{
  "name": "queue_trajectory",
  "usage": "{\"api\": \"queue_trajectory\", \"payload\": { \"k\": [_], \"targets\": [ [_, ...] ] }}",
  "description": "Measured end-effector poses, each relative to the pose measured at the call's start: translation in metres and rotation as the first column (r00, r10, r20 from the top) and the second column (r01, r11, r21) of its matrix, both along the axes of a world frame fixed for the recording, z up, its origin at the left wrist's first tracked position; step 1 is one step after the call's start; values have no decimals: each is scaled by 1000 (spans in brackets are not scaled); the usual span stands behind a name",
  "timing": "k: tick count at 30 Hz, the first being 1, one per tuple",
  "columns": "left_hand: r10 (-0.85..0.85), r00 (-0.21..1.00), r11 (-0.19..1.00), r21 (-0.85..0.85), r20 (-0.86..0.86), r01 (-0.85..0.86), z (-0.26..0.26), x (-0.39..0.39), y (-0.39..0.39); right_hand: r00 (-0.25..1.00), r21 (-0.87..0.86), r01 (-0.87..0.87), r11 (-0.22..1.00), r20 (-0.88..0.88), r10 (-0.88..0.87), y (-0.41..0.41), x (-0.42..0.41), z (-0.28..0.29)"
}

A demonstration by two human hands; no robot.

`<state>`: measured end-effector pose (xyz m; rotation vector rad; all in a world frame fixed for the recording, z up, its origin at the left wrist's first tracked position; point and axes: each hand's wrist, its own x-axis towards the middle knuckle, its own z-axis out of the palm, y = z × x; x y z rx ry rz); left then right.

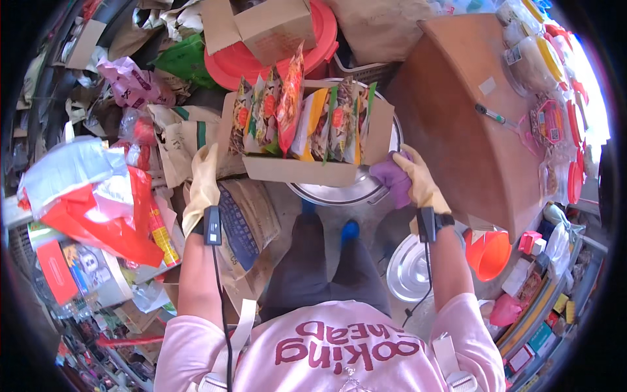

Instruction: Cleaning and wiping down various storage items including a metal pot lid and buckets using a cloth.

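An open cardboard box (pixel 301 170) full of upright printed food packets (pixel 345 122) rests over a round metal lid or pan (pixel 333 193). One red packet (pixel 291 100) sticks up above the others. At the box's left side is my left hand (pixel 204 183), in a cream rubber glove, with its fingers extended; whether it touches the box is unclear. My right hand (pixel 420 180), gloved alike, holds a bunched purple cloth (pixel 397 179) by the box's lower right corner.
A brown panel or tabletop (pixel 460 98) stands right of the box, with clear jars (pixel 534 63) beyond it. Red lids (pixel 223 63) lie behind. Paper sacks (pixel 250 220) crowd the left. On the lower right are a round metal lid (pixel 409 269) and an orange bucket (pixel 490 255).
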<state>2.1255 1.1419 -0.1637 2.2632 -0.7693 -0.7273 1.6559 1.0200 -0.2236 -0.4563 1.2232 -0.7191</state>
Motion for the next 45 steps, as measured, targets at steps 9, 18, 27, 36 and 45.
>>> {"api": "queue_trajectory", "payload": {
  "k": [9,18,27,36,45],
  "targets": [
    [21,863,995,91,-505,29,-83,90,-81,766,-260,-596,760,-469,440,-60,-3,-41],
    [-95,820,982,83,-564,171,-52,98,-97,940,32,-255,967,-226,255,-62,15,15],
    [-593,786,777,381,175,502,0,78,-108,700,34,-251,967,-684,206,3,65,101],
    [-782,600,570,193,-172,799,76,-144,-85,597,171,10,985,-791,132,196,-75,137],
    [-878,125,36,197,-462,980,-12,-396,2,471,17,400,916,-862,-190,425,-294,66]
  ]
}}
